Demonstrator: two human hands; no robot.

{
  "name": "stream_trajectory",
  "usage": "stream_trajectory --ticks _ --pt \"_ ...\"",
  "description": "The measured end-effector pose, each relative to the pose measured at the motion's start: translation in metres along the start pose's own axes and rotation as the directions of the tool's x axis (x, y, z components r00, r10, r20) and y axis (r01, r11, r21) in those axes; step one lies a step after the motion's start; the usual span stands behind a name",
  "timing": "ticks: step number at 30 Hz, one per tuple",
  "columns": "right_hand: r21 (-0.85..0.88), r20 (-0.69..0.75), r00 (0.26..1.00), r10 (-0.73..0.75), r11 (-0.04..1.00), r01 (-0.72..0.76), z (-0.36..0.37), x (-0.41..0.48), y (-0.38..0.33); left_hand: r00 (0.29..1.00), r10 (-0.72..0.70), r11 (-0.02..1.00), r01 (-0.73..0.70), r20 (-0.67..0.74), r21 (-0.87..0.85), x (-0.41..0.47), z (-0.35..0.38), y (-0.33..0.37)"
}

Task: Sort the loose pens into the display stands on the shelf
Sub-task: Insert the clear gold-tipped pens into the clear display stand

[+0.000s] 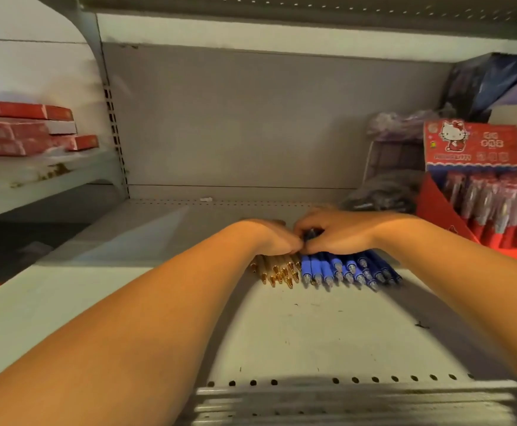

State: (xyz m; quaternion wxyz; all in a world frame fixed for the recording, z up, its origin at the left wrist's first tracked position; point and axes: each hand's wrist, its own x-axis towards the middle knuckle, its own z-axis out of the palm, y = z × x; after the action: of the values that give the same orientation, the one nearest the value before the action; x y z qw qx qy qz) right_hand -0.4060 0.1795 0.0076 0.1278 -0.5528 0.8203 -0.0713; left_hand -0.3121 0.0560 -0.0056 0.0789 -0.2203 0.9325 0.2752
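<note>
Both arms stretched out over the shelf [281,327], well in toward the back. Pressing down with the left hand [269,238], palm-down and flat, fingers straight, right on top of the gold pens [278,272]. Gripping with the right hand [337,235] just beside it, fingers curled round the dark top ends of the blue pens [349,272], touching the left at the thumbs. Two neat batches there on the shelf, side by side and touching: gold on the left, blue on the right, all lying flat, with tips toward the camera and upper ends hidden under the hands. Over on the right, near the blue batch, a red display stand [438,207] with a cartoon-cat header card [472,142], packed with upright wrapped pens [496,198]. Behind the right hand, by the back wall, a heap of crumpled plastic bags [386,192], contents too blurred to tell. Far left, on a neighbouring shelf, stacked red boxes [20,127]. Along the front lip, a row of small holes.
</note>
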Motion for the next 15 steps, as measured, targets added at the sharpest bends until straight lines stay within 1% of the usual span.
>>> stream_trajectory --ticks 3,9,13,15 --pt "0.017 0.03 0.999 -0.011 1.0 0.01 -0.003 -0.002 0.002 1.0 -0.02 0.998 0.021 -0.003 0.066 -0.003 0.0 0.004" --pt "0.005 0.033 0.999 -0.01 1.0 0.01 0.0 0.003 0.004 0.998 -0.045 0.995 0.048 -0.037 0.091 -0.005 0.004 0.009" --pt "-0.023 0.031 0.999 0.026 0.999 -0.025 0.0 0.0 0.016 0.993 -0.043 0.97 0.067 -0.106 0.235 -0.005 0.007 0.009" --pt "0.007 0.031 0.999 0.022 1.0 -0.023 -0.002 -0.002 0.02 0.991 -0.065 0.963 0.094 -0.117 0.254 -0.005 0.008 0.01"
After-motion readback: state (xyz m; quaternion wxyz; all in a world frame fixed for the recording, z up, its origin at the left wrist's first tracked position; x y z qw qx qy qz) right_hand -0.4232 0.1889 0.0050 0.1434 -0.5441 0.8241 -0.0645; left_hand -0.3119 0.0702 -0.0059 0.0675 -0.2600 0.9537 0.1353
